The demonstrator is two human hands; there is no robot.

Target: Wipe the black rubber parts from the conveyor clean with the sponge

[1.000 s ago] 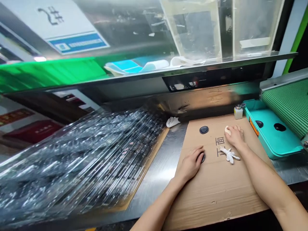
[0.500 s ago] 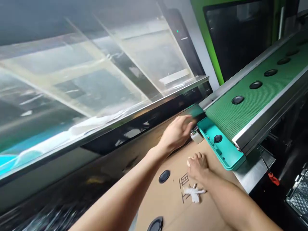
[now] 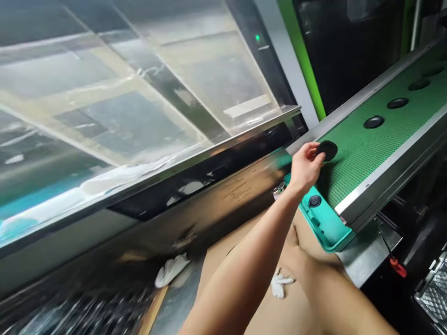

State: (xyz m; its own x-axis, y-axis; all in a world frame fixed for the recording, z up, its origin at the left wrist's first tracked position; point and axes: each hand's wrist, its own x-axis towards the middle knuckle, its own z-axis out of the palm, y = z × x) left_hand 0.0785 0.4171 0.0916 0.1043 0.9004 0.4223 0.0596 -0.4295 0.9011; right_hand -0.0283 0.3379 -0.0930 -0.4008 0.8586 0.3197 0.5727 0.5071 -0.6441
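My left hand [image 3: 307,165] pinches a round black disc [image 3: 327,150] by its edge, just above the near end of the green conveyor belt [image 3: 352,172]. More black discs [image 3: 373,122] lie in a row farther up the belt. Below the belt's end, a teal tray [image 3: 337,237] holds one small black round piece [image 3: 314,201]. My right hand [image 3: 294,238] rests low over the cardboard, largely covered by my left forearm, so its fingers cannot be made out. Beside the right wrist lies a crumpled white scrap [image 3: 281,284] on the cardboard [image 3: 244,237].
A clear-panelled machine cover [image 3: 139,107] fills the left side. A small metal-topped container [image 3: 278,190] stands beside the teal tray. A red-handled tool [image 3: 398,267] is at the right, by a metal plate [image 3: 370,256]. White cloth [image 3: 172,270] lies at lower left.
My left hand has moved up and right to the belt and taken hold of a disc. My left forearm now covers much of my right hand and the discs on the cardboard.
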